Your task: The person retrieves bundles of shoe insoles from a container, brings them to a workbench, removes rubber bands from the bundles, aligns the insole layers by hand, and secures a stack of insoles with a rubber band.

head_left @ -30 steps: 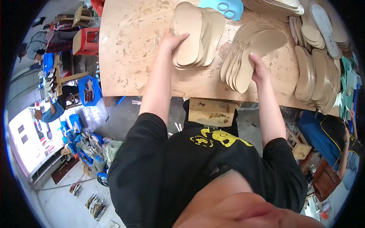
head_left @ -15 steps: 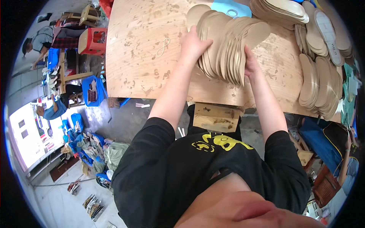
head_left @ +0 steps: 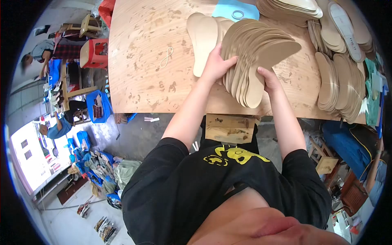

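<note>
Between my two hands is a fanned stack of tan shoe insoles (head_left: 249, 53), tilted above the wooden table (head_left: 139, 81). My left hand (head_left: 217, 65) is closed around the stack's left side, thumb across the front. My right hand (head_left: 270, 81) grips the lower right side, its thumb on the face of the nearest insole. Left of the stack, a few loose insoles (head_left: 203, 38) lie flat on the table, partly covered by the stack. Farther left rests a pale rubber band (head_left: 166, 57) twisted in a figure eight.
A light blue sheet (head_left: 224, 9) with a ring-shaped item (head_left: 238, 14) lies behind the stack. Bundled insoles (head_left: 342, 83) and a white sole (head_left: 346, 28) fill the right side. A wooden stool (head_left: 229, 128) stands at the near edge. Other people sit at far left.
The stack has been lifted off the loose insoles and fanned wider, shifting right and toward me. More of the loose insoles at left is now uncovered.
</note>
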`<state>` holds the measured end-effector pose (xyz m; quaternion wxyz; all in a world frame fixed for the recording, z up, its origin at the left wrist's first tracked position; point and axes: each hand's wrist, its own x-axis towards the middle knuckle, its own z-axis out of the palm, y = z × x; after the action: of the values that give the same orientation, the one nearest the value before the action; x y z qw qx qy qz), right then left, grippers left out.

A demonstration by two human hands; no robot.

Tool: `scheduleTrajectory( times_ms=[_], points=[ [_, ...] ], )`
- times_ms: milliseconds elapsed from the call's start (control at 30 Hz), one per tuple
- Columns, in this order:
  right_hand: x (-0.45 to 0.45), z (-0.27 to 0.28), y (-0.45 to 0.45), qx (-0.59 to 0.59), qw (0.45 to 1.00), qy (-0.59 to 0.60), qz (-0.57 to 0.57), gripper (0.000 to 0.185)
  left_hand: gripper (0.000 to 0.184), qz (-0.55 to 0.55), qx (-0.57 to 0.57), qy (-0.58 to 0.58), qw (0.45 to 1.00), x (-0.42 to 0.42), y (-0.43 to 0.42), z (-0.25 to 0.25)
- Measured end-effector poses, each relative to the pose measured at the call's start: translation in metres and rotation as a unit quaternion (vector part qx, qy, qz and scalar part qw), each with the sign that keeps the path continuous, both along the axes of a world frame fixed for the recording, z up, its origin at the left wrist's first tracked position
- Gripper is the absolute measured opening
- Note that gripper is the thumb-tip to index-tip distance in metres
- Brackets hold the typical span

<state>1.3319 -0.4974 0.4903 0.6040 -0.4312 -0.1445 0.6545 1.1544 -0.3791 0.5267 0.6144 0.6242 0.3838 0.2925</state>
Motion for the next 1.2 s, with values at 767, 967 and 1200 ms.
scheduleTrajectory(
  times_ms=[767, 967, 1200],
  points=[
    [0.034, -0.021, -0.023, 0.157, 0.937, -0.287, -0.12, 0.05, 0.09, -0.143, -0.203, -0.204, 0.947, 0.092, 0.016, -0.044],
    [0.041, -0.02, -0.019, 0.152, 0.943, -0.271, -0.122, 0.05, 0.061, -0.05, -0.295, -0.304, 0.904, 0.103, 0.007, -0.064],
    [0.042, -0.02, -0.013, 0.145, 0.949, -0.248, -0.132, 0.049, 0.057, -0.092, -0.232, -0.268, 0.93, 0.099, 0.002, -0.045]
  ],
)
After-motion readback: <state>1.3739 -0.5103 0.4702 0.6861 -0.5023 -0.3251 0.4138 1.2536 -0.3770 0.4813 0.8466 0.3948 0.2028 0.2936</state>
